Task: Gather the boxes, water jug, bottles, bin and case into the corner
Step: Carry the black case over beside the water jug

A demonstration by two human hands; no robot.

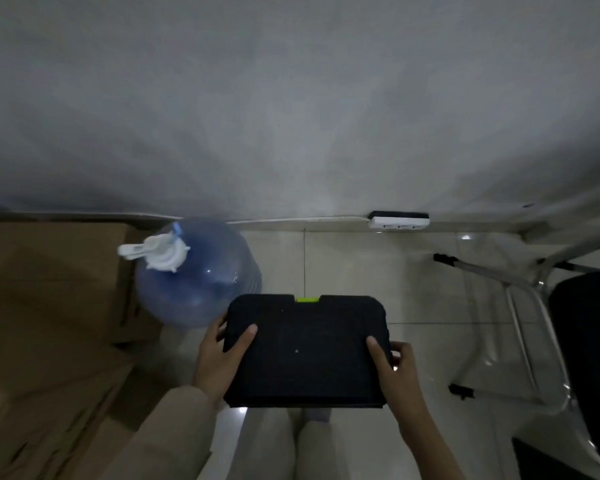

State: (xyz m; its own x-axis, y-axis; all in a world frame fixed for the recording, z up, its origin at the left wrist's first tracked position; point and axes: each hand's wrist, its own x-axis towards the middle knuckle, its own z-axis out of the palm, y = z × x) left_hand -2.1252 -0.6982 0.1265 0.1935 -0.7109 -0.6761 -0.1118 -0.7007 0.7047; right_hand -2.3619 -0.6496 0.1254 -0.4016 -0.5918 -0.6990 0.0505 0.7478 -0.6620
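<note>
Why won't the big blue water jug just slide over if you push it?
The water jug looks dark blue right up its body, so it is probably full and heavy. It stands upright on smooth glossy tiles, so a low push might slide it. Pushing near its white cap might tip it, and its round body would then likely roll.

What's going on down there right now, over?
Left hand and right hand each have a grip on the black case, held flat. Water jug and boxes at the wall. Nothing blocking.
</note>
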